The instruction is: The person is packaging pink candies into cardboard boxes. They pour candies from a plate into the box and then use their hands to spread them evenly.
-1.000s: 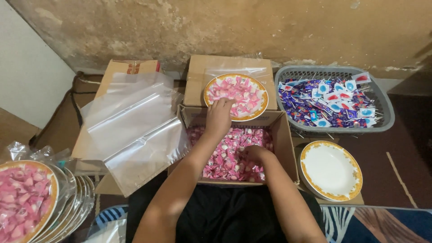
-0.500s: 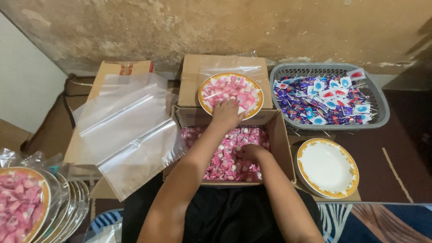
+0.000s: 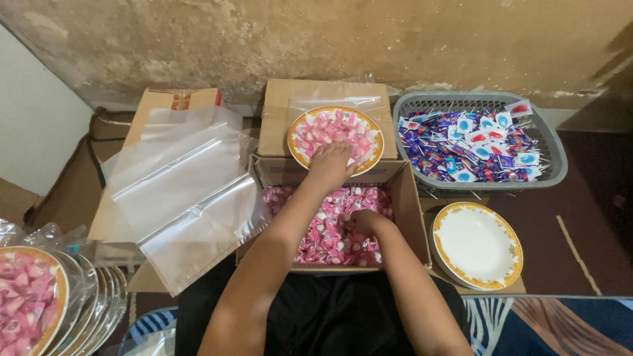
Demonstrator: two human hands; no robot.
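Note:
My left hand (image 3: 330,166) rests palm down on the near rim of a gold-rimmed plate (image 3: 295,130) heaped with pink wrapped candies (image 3: 339,128); whether it grips any candy is hidden. That plate sits on a closed cardboard box (image 3: 277,112). My right hand (image 3: 362,221) is down inside an open cardboard box (image 3: 414,217) full of pink wrapped candies (image 3: 323,231), fingers curled into them. An empty white plate with a gold rim (image 3: 477,245) lies to the right of the open box.
A grey plastic basket (image 3: 552,155) of blue and purple wrapped lollipops stands at the back right. Clear plastic bags (image 3: 181,191) lie over a flat carton at left. Bagged plates of pink candy (image 3: 39,296) are stacked at the lower left. A stained wall runs behind.
My left hand drew back from the middle of the candy plate to its near rim. My right hand stayed in the open box, shifting slightly.

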